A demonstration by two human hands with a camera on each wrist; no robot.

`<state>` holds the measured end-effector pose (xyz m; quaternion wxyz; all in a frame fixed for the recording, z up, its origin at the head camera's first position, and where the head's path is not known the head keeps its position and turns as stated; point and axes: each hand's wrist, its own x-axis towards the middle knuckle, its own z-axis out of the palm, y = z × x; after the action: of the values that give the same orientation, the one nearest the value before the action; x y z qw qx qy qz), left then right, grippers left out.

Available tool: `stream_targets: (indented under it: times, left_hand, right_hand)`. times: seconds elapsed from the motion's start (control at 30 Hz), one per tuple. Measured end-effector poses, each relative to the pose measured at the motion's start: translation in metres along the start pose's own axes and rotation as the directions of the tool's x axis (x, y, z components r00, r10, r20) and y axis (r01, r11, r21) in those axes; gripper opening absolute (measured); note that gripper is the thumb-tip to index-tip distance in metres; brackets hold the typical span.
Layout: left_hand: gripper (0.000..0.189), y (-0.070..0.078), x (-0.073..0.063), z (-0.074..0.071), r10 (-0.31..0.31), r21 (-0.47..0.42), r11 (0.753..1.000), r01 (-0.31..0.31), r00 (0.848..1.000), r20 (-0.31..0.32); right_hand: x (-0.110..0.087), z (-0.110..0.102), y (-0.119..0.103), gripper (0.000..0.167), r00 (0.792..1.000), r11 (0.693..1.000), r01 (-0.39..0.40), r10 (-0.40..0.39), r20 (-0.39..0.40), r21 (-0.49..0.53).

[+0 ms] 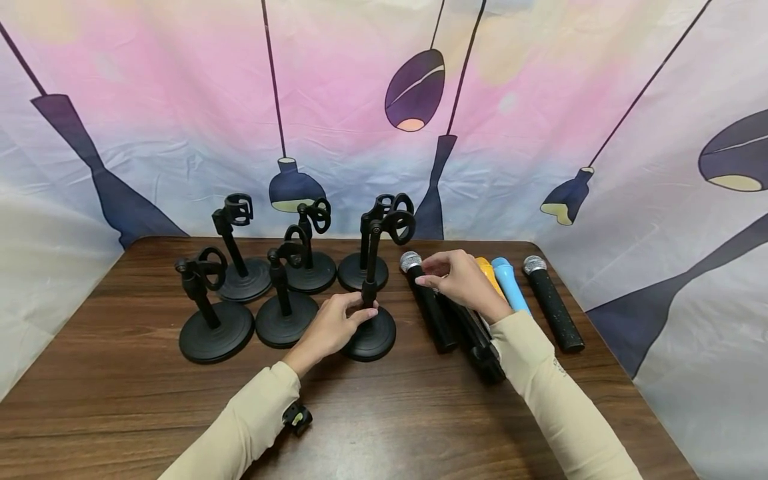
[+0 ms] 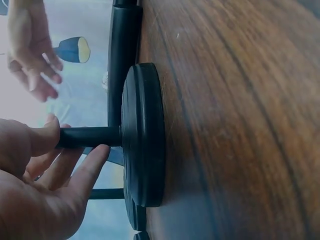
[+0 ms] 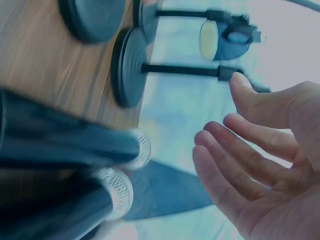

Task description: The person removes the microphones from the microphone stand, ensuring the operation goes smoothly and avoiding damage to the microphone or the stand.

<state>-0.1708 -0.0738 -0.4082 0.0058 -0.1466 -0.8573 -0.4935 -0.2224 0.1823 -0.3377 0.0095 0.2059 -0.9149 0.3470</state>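
My left hand (image 1: 336,325) holds the lower pole of a black desktop microphone stand (image 1: 373,257), whose round base rests on the table. In the left wrist view, the thumb and fingers lie around the pole (image 2: 92,136). My right hand (image 1: 465,285) is over the microphones with fingers loosely bent and nothing between them, as the right wrist view also shows. Closest to its fingertips lies a black microphone (image 1: 429,310) with a silver mesh head. Another black microphone (image 1: 480,350) is partly hidden beneath the right hand and forearm.
Several other black microphone stands, including one at the front left (image 1: 216,333), stand left of and behind the held one. Right of my right hand lie a yellow microphone (image 1: 489,272), a blue microphone (image 1: 510,285) and a speckled black microphone (image 1: 553,307). A printed cloth (image 1: 354,120) hangs behind the wooden table (image 1: 372,413).
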Motion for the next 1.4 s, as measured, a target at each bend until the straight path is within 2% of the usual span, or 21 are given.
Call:
stream_targets:
  times: [0.17,0.4,0.6,0.8,1.0,1.27,1.4]
  left_hand:
    - [0.02,-0.002,0.001,-0.001,0.016,0.014,1.0,-0.016,1.0,0.012]
    - [0.019,-0.001,0.001,-0.002,0.037,0.031,0.999,-0.037,0.999,0.023]
    - [0.026,0.001,0.0,-0.002,0.03,0.039,0.999,-0.031,0.999,0.035]
    - [0.025,0.001,0.0,-0.002,0.059,0.055,0.997,-0.061,0.997,0.042]
    - [0.023,0.001,0.0,-0.001,0.05,0.052,0.997,-0.052,0.998,0.049]
    - [0.028,-0.001,0.0,-0.001,0.056,0.046,0.997,-0.059,0.996,0.068]
    - [0.027,-0.001,0.001,-0.001,0.071,0.048,0.996,-0.074,0.995,0.063]
  right_hand:
    - [0.002,0.014,-0.015,0.036,0.996,0.991,0.092,-0.092,-0.012,0.097]
    - [0.004,0.039,-0.027,0.038,0.984,0.95,0.171,-0.18,0.011,0.263]
    - [0.005,0.061,-0.031,0.038,0.968,0.93,0.252,-0.241,-0.075,0.267]
    - [0.004,0.075,-0.032,0.032,0.956,0.924,0.276,-0.237,-0.17,0.263]
    - [0.003,0.084,-0.032,0.026,0.935,0.904,0.318,-0.249,-0.255,0.285]
    - [0.002,0.088,-0.031,0.025,0.911,0.881,0.368,-0.277,-0.305,0.297]
    - [0.002,0.087,-0.032,0.026,0.908,0.874,0.382,-0.294,-0.297,0.302]
